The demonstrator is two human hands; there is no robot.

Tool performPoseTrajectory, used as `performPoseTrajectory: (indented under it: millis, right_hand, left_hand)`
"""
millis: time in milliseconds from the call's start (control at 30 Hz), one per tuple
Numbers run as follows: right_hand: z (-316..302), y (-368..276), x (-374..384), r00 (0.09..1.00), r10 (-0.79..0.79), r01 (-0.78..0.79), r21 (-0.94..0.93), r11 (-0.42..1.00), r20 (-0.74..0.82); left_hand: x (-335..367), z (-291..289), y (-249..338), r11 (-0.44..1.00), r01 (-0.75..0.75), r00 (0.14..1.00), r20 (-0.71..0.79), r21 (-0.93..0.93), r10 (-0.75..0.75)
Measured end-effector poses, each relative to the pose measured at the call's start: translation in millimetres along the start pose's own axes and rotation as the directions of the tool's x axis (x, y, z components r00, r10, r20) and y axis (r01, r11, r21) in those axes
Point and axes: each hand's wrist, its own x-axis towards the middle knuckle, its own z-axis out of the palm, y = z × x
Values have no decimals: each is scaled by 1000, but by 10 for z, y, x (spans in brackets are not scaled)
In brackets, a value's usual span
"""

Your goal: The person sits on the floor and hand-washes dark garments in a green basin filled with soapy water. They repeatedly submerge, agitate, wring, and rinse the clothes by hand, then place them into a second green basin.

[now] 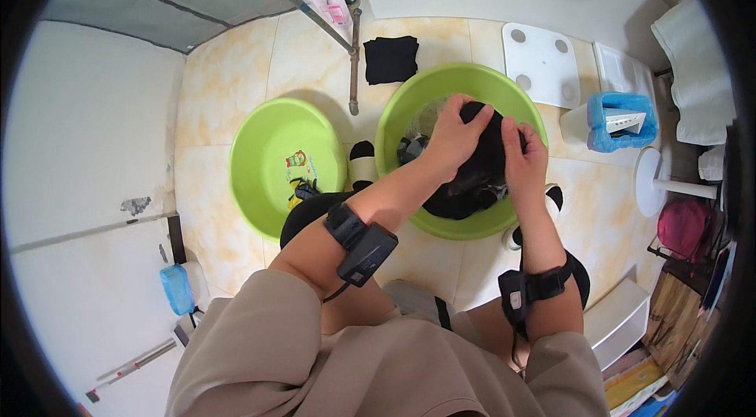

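A black cloth garment (482, 151) is stretched between my two hands above the right-hand green basin (472, 78). My left hand (459, 140) grips its upper left side, the thumb lying over the fabric. On its right edge, my right hand (526, 159) pinches the cloth between thumb and fingers. The garment's lower part hangs down into the basin. Beneath it lie dark, wet-looking clothes (461, 203), and a grey patterned piece (411, 148) rests by the basin's left wall. I cannot tell what kind of garment I hold.
A second green basin (256, 157) at the left holds a small yellow and black cloth (302, 190). Folded black cloth (391, 59) lies on the tiles beyond. A white scale (539, 63) and a blue-lined bin (622, 119) stand to the right. A metal pole (354, 63) rises between the basins.
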Motion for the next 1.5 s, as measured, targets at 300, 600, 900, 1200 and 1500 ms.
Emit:
performPoseTrajectory:
  millis: [300, 600, 900, 1200, 1500]
  right_hand:
    - [298, -27, -164, 799, -581, 594, -356, 722, 155]
    - [274, 97, -59, 938, -334, 248, -491, 835, -93]
    - [250, -35, -110, 946, -269, 180, -396, 900, -180]
    - [214, -16, -80, 930, -304, 173, -484, 858, -206]
    - [293, -98, -257, 783, -621, 586, -374, 719, 35]
  left_hand:
    - [-18, 55, -127, 868, 266, 964, 106, -419, -244]
    - [-149, 121, -112, 869, 387, 922, 114, -309, -370]
    - [-135, 115, -80, 867, 475, 872, 216, -150, -440]
    - [-211, 175, 20, 902, 400, 912, 163, -162, -375]
    - [-109, 83, 22, 874, 420, 895, 271, -244, -354]
